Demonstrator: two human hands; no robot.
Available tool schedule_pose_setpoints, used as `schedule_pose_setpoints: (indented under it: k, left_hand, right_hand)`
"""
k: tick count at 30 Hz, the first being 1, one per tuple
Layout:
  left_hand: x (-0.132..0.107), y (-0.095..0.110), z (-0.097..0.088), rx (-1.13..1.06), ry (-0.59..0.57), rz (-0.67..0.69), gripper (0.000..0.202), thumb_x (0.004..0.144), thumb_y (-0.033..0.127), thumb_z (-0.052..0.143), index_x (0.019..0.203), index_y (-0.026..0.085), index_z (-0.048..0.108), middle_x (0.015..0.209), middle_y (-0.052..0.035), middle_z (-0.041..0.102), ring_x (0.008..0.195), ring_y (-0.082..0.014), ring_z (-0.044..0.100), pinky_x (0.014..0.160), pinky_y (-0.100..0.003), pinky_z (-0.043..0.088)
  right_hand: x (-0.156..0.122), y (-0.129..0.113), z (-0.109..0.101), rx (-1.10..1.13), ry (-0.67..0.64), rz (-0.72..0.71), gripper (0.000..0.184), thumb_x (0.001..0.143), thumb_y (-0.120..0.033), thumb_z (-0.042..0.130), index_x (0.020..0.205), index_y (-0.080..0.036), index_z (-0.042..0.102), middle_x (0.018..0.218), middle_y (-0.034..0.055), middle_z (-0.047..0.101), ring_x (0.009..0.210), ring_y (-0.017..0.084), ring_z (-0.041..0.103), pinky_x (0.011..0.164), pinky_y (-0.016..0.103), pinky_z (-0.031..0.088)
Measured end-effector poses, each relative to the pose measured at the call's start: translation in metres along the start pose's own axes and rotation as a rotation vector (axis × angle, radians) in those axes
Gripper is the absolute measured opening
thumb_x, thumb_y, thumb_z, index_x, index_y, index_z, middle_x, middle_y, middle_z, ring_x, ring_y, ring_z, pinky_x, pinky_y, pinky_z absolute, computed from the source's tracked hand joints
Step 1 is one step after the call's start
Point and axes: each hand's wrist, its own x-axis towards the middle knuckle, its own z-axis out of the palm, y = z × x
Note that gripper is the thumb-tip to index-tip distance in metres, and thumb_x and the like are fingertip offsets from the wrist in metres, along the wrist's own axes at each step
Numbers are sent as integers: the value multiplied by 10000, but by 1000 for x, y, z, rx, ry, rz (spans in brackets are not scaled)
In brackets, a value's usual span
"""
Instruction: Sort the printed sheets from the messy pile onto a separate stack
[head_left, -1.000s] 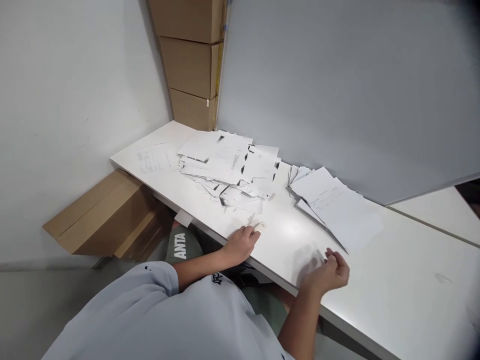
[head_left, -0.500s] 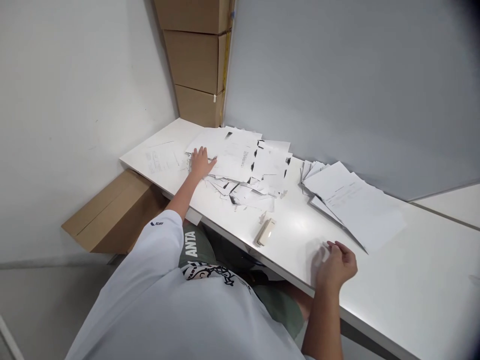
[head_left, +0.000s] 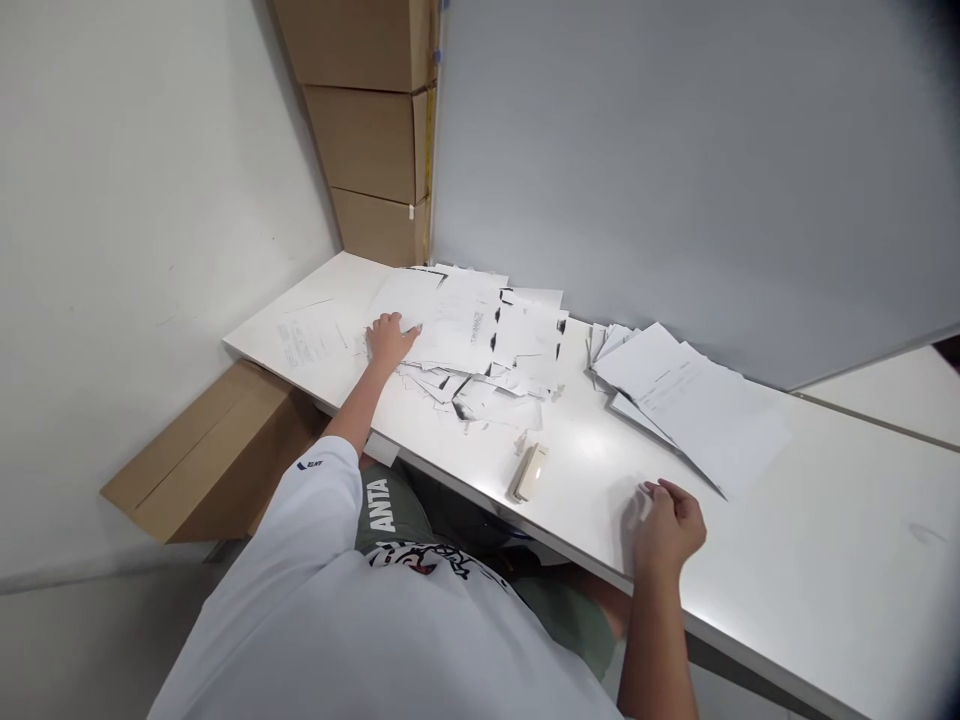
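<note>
My left hand (head_left: 391, 340) lies at the left edge of a spread of printed paper sheets (head_left: 450, 325), its thumb apart from the fingers and touching the top sheet. Under and in front of that sheet are several torn-looking, overlapping pieces of paper (head_left: 499, 400). Over the table's front part, my right hand (head_left: 670, 522) is closed with its fingers curled together. Whether it pinches something small I cannot make out. Between the hands, a small cream stapler-like object (head_left: 531, 473) rests near the front edge. A fanned stack of printed sheets (head_left: 712, 410) lies beyond my right hand.
The white table (head_left: 817, 560) runs along a grey panel (head_left: 637, 170). Cardboard boxes (head_left: 364, 140) are stacked at the back left corner. Another cardboard box (head_left: 202, 450) stands below the table's left end. A faintly printed sheet (head_left: 304, 340) lies at the far left.
The view has shifted slightly. My left hand has slid a little on the top sheet, and a dark-edged corner at the back looks different. My right hand stays closed in about the same place.
</note>
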Motion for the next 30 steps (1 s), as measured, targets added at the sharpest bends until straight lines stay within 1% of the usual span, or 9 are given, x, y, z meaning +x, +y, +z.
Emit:
schedule_pose_setpoints:
  k: [5, 9, 13, 16, 19, 22, 24, 27, 30]
  left_hand:
    - [-4, 4, -1, 26, -14, -12, 481, 901, 530, 536, 1243, 193, 574, 1296, -149, 558, 1211, -329, 488, 1050, -444, 325]
    - [0, 6, -9, 61, -27, 9, 376, 946, 447, 489, 1196, 183, 587, 1246, -161, 580, 1179, -335, 504, 997, -435, 363]
    - [9, 7, -25, 81, -33, 71, 314, 995, 278, 369, 1168, 142, 593, 1162, -174, 624, 1096, -311, 563, 920, -400, 401]
    - [2, 9, -43, 84, 54, 164, 304, 997, 247, 367, 1131, 124, 611, 1096, -169, 645, 1039, -300, 584, 915, -404, 399]
    - [-27, 8, -61, 100, 149, 288, 300, 961, 139, 370, 1106, 147, 632, 1077, -155, 650, 1050, -299, 573, 934, -427, 394]
    - [-70, -4, -78, 100, 198, 359, 384, 873, 12, 351, 1055, 167, 652, 1039, -147, 655, 1014, -291, 586, 884, -430, 434]
    - [-102, -15, -88, 49, 253, 394, 366, 843, 15, 388, 1042, 165, 656, 1015, -148, 656, 978, -286, 601, 841, -418, 472]
    - [-151, -29, -98, -69, 366, 476, 337, 843, 45, 424, 1045, 171, 662, 977, -129, 664, 962, -261, 620, 839, -383, 507]
    - [-192, -30, -105, -197, 530, 528, 308, 897, 89, 408, 1054, 174, 660, 952, -104, 685, 929, -219, 652, 843, -334, 522]
  right_hand:
    - [3, 6, 0, -5, -11, -7, 254, 712, -294, 587, 927, -186, 666, 841, 27, 677, 936, 225, 647, 946, 408, 464]
    - [5, 8, 0, -13, -20, -23, 258, 727, -306, 584, 940, -186, 669, 851, 29, 683, 940, 227, 652, 950, 415, 462]
    - [4, 7, 1, -3, -12, -36, 258, 734, -305, 573, 941, -185, 670, 835, 24, 682, 921, 225, 657, 940, 415, 470]
    - [2, 7, 2, 13, -4, -52, 253, 735, -303, 561, 924, -177, 671, 798, 18, 672, 891, 220, 660, 918, 406, 484]
    - [0, 6, 3, 19, -3, -72, 241, 740, -295, 536, 900, -177, 672, 787, 18, 672, 875, 214, 662, 909, 398, 490]
    - [-2, 4, 2, -5, -78, -64, 237, 745, -302, 530, 890, -185, 677, 806, 30, 689, 889, 221, 666, 908, 400, 489]
    - [-3, 3, 1, -33, -127, -63, 232, 748, -308, 532, 879, -187, 681, 812, 39, 697, 897, 228, 668, 907, 404, 487]
    - [-11, -3, 2, -32, -109, -109, 237, 765, -305, 516, 892, -186, 678, 826, 51, 704, 918, 238, 673, 906, 410, 488]
    - [-32, -16, 10, -2, -131, -192, 250, 811, -329, 503, 928, -183, 668, 848, 69, 712, 934, 252, 677, 903, 428, 492]
